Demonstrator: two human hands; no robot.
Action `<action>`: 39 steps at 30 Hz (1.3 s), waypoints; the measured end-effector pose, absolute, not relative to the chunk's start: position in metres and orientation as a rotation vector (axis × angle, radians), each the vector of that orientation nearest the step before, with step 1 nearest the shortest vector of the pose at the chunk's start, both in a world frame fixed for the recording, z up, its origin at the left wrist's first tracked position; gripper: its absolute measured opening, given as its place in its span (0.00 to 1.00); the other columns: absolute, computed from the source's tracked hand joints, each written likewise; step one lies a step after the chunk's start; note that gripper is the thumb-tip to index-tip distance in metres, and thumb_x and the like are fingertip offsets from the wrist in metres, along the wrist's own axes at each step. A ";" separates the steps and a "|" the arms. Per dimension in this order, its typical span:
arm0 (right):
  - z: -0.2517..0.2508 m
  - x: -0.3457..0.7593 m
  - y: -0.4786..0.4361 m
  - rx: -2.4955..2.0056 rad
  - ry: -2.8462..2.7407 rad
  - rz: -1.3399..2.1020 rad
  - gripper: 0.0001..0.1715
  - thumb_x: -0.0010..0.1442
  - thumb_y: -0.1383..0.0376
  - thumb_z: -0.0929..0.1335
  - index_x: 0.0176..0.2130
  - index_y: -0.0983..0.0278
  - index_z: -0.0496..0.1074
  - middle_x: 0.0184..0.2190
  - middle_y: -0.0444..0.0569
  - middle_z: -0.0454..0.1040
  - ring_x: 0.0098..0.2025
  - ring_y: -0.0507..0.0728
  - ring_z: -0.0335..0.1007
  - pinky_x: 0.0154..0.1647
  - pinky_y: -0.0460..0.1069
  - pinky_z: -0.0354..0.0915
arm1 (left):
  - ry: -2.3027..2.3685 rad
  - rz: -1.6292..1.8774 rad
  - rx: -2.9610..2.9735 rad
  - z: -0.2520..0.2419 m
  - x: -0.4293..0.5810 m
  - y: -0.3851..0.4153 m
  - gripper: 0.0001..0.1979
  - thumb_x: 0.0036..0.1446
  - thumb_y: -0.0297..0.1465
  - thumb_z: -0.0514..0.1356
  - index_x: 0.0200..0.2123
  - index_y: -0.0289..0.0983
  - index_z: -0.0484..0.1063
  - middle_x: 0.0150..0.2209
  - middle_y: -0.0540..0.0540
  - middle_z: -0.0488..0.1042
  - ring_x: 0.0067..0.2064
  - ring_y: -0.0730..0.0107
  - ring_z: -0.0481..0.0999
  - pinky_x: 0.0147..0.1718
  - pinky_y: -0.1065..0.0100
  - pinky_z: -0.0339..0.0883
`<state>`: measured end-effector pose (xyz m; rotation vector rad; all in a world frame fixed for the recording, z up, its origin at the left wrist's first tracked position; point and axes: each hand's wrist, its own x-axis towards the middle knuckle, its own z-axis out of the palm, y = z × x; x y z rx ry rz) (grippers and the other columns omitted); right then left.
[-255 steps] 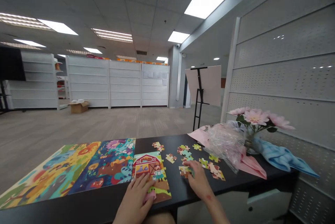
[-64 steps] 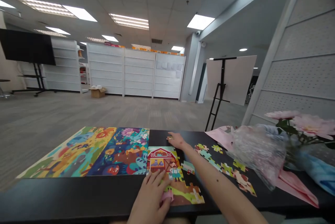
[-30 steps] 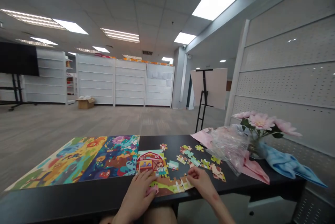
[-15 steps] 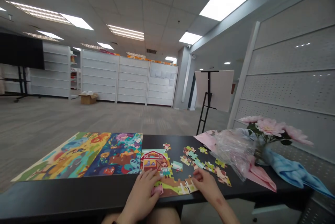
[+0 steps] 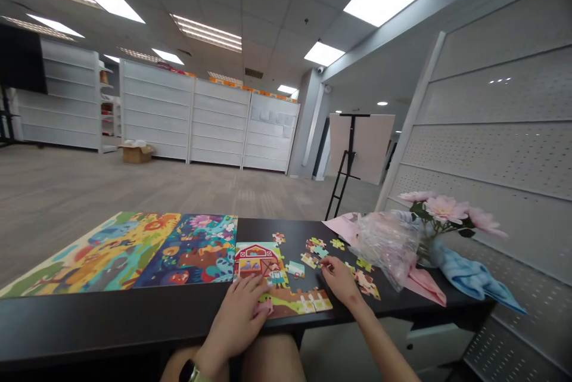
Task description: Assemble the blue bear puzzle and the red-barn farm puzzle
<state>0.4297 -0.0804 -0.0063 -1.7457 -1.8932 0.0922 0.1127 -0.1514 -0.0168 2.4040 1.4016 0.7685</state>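
Note:
My left hand [image 5: 241, 309] lies flat over the lower left of a partly joined jigsaw puzzle [image 5: 292, 306], which shows a red barn, a farmer and a white fence. Its fingers are stretched out and cover part of the picture. My right hand [image 5: 343, 283] is just right of the joined part, among loose jigsaw pieces [image 5: 367, 283]. Its fingers are curled together, and what is between the fingertips, if anything, is hidden. A pale green piece [image 5: 295, 269] lies apart inside the puzzle's open area, and another loose piece [image 5: 279, 238] lies above the barn section.
Two finished picture puzzles, one yellow [image 5: 105, 254] and one dark blue [image 5: 190, 251], lie on the black table [image 5: 111, 325] at left. Crumpled clear plastic [image 5: 384, 245], pink flowers [image 5: 447, 209] and a blue cloth [image 5: 473, 275] are at right. An easel [image 5: 351, 143] stands beyond.
My right hand has left the fence edge of the puzzle and moved up among the loose pieces. My left hand stays on the puzzle. The view has tilted and shifted slightly.

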 end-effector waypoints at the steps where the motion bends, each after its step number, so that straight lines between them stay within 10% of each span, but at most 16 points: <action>1: -0.006 0.428 -0.073 -1.738 -1.928 0.095 0.14 0.58 0.66 0.63 0.40 0.61 0.76 0.42 0.51 0.79 0.44 0.59 0.73 0.47 0.50 0.64 | 1.402 0.772 2.405 -0.017 0.113 -0.151 0.20 0.62 0.37 0.56 0.58 0.50 0.70 0.63 0.49 0.67 0.65 0.55 0.62 0.65 0.47 0.50; 10: 0.006 0.416 -0.028 -1.747 -2.152 0.311 0.16 0.42 0.72 0.72 0.35 0.63 0.77 0.30 0.44 0.77 0.32 0.55 0.71 0.35 0.46 0.61 | 1.405 0.740 2.407 -0.019 0.114 -0.148 0.19 0.64 0.38 0.55 0.57 0.52 0.70 0.64 0.50 0.66 0.65 0.55 0.62 0.64 0.46 0.50; 18: 0.008 0.457 -0.085 -1.533 -2.019 0.176 0.36 0.45 0.76 0.65 0.54 0.63 0.69 0.48 0.51 0.70 0.40 0.54 0.70 0.44 0.47 0.65 | 1.363 0.844 2.411 -0.024 0.112 -0.146 0.17 0.63 0.37 0.55 0.54 0.50 0.73 0.61 0.48 0.70 0.63 0.54 0.65 0.62 0.47 0.56; 26: -0.033 0.489 -0.118 -1.551 -1.768 0.084 0.27 0.47 0.74 0.62 0.47 0.61 0.73 0.49 0.51 0.71 0.45 0.58 0.71 0.47 0.50 0.67 | 1.246 0.940 2.486 0.006 0.166 -0.165 0.18 0.55 0.25 0.53 0.45 0.43 0.76 0.48 0.44 0.76 0.52 0.55 0.71 0.54 0.55 0.63; 39: -0.031 0.479 -0.118 -1.569 -1.772 0.036 0.21 0.48 0.75 0.62 0.40 0.60 0.72 0.47 0.51 0.71 0.51 0.60 0.70 0.57 0.52 0.63 | 1.197 0.776 2.490 -0.027 0.238 -0.180 0.26 0.56 0.30 0.55 0.59 0.48 0.66 0.64 0.52 0.65 0.63 0.54 0.61 0.63 0.54 0.49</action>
